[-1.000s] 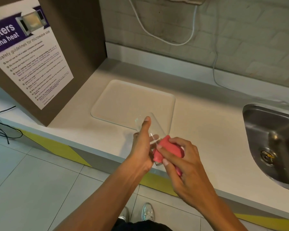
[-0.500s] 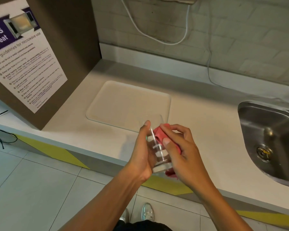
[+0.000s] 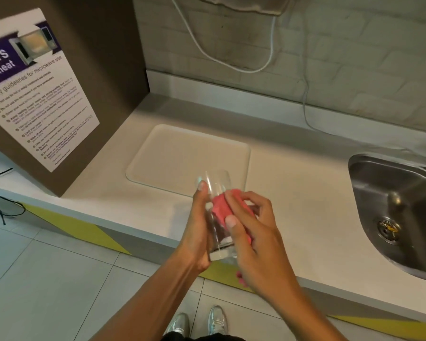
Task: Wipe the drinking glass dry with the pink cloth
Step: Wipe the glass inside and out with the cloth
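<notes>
Clear drinking glass (image 3: 215, 193) is held tilted above the countertop's (image 3: 293, 193) front edge, rim toward 12 o'clock, thick base toward the person. Left hand (image 3: 198, 227) grasps the glass along its 9 o'clock side, thumb lying up the wall. Right hand (image 3: 253, 232) presses the pink cloth (image 3: 220, 207) against the glass wall from 3 o'clock, fingers clenched over the fabric. At 12 o'clock of the glass, a beige mat (image 3: 182, 153) lies flat on the countertop. At 3 o'clock, well apart, sits the stainless steel sink (image 3: 403, 193). At 10 o'clock, a microwave safety poster (image 3: 37, 94) is fixed to a brown panel.
</notes>
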`<action>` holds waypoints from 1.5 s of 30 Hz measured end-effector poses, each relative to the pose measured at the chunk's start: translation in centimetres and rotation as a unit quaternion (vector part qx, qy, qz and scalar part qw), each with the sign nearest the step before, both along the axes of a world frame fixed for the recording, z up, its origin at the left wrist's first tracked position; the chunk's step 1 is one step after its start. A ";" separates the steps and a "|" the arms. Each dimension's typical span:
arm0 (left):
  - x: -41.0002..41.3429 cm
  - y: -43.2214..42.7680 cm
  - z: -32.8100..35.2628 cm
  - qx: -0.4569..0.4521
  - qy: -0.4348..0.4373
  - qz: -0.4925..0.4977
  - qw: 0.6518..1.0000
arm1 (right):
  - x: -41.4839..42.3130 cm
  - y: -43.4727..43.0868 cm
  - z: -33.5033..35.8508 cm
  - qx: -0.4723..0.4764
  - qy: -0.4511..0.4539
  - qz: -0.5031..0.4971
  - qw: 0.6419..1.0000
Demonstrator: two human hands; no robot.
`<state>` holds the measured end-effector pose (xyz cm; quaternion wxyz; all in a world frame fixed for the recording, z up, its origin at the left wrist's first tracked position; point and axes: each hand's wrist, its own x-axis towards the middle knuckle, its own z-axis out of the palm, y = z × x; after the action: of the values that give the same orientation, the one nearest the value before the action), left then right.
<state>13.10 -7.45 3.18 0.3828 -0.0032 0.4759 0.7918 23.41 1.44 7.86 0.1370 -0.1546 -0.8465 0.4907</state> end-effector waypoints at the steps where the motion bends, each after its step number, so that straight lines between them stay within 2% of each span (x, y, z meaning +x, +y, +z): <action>1: -0.2 -0.4 -0.1 -0.010 0.007 0.006 1.000 | 0.8 -0.5 -0.2 -0.022 0.000 0.011 1.000; 3: 0.0 -0.7 -0.3 -0.016 0.020 0.004 1.000 | 0.8 -0.2 -0.4 -0.063 0.013 0.009 0.998; 7: 1.0 -0.2 0.1 0.001 0.002 -0.042 0.999 | -2.2 2.3 0.5 -0.085 0.016 -0.059 0.995; 10: 0.1 -0.2 0.9 0.005 0.014 -0.003 1.000 | -0.9 0.7 -0.1 -0.019 0.044 -0.024 0.999; 12: -0.3 -0.4 1.1 -0.018 0.031 0.004 0.999 | 0.1 0.1 -0.5 0.008 0.051 -0.009 0.999; 17: 0.7 -0.4 0.5 -0.052 0.019 -0.048 0.997 | -2.0 1.9 0.3 -0.051 0.034 -0.071 0.996; 19: 1.0 -0.1 0.7 -0.051 0.011 -0.041 0.998 | -1.9 1.4 0.1 -0.040 0.037 -0.065 0.996; 22: 1.0 -0.2 0.5 -0.096 0.033 -0.040 0.994 | -1.4 1.4 -0.8 -0.011 0.033 -0.072 0.997; 28: 0.8 -0.6 0.2 -0.166 0.058 -0.056 0.983 | -1.6 1.6 -1.8 -0.041 0.002 -0.086 0.995; 32: 1.1 -0.3 0.4 -0.152 0.052 -0.059 0.985 | -1.9 0.9 -1.8 -0.002 0.022 -0.087 0.996; 37: 0.8 -0.2 -0.3 -0.130 0.043 0.019 0.990 | 0.9 -1.6 -3.2 0.029 0.028 -0.018 0.999; 39: 0.5 -0.4 -0.6 -0.127 0.044 0.036 0.990 | 1.7 -1.4 -3.2 -0.006 -0.001 -0.007 1.000; 42: 1.0 0.2 -0.5 -0.120 0.027 0.018 0.992 | -0.8 0.6 -2.1 -0.113 -0.028 -0.070 0.991; 43: 1.1 0.5 -0.4 -0.119 0.023 0.017 0.993 | -1.7 1.1 -1.6 -0.114 -0.013 -0.086 0.990; 45: 0.7 0.8 -0.4 -0.114 0.023 0.027 0.993 | -2.2 0.4 -1.2 -0.055 0.022 -0.073 0.996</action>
<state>13.76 -6.67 2.76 0.3471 -0.0417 0.5713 0.7426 21.23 1.82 6.68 0.1819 -0.2127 -0.8013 0.5287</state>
